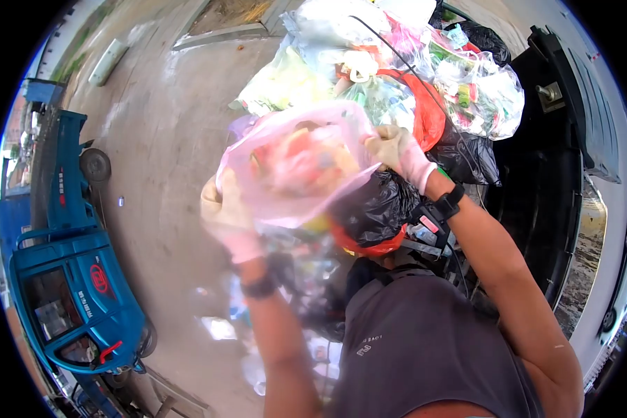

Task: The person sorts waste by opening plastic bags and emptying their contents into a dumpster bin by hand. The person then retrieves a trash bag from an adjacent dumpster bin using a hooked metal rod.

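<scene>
Fingers of the left hand (227, 212), slightly blurred, fold over the rim of a pink bag (268, 207) at about its 8 o'clock; those of the right hand (403, 153) are closed on the same rim near 3 o'clock. Both hands wear pale gloves (217, 207), with a black band (448, 202) on each wrist. From where I watch, the bag is held up at 11 o'clock from the person's dark grey vest (432, 341), mouth wide, showing blurred red and pale contents (303, 160). Beyond it, between 1 and 2 o'clock, rises a heap of filled plastic bags (390, 80). A black bag (377, 209) sits at the pink bag's 4 o'clock, blurred plastic rubbish (292, 251) at its 6. Well apart, at 8 o'clock, stands a blue vehicle (76, 292).
</scene>
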### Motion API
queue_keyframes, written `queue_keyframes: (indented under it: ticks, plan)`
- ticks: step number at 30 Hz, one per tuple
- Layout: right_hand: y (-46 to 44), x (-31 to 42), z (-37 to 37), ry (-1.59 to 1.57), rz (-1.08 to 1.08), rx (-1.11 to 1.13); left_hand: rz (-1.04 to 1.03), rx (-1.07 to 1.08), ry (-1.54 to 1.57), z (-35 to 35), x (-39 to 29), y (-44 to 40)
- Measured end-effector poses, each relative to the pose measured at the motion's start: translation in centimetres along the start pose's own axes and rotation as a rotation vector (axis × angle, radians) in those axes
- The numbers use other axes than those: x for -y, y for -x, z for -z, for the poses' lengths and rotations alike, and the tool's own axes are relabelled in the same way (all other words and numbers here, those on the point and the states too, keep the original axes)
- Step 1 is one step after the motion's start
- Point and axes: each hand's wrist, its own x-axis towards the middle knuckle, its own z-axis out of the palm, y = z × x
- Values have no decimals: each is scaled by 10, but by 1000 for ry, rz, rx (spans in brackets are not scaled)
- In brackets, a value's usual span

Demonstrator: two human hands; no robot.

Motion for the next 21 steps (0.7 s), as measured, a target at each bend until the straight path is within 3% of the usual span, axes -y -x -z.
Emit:
queue_keyframes:
  ticks: [4,7,10,14,21]
  plan:
    - [20,31,25,35,104,-24,16,76,116,-2,-1,-10]
    - [47,46,19,267,315,-67,-3,68,168,-6,-3,-14]
    - [66,56,12,289,317,-96,5,109,242,-2,-2,-18]
    - [77,72,14,31,215,-160,-47,151,402,-4,-30,-22]
    - [93,82,25,-64,322,-263,-100,310,472,-3,-65,-21]
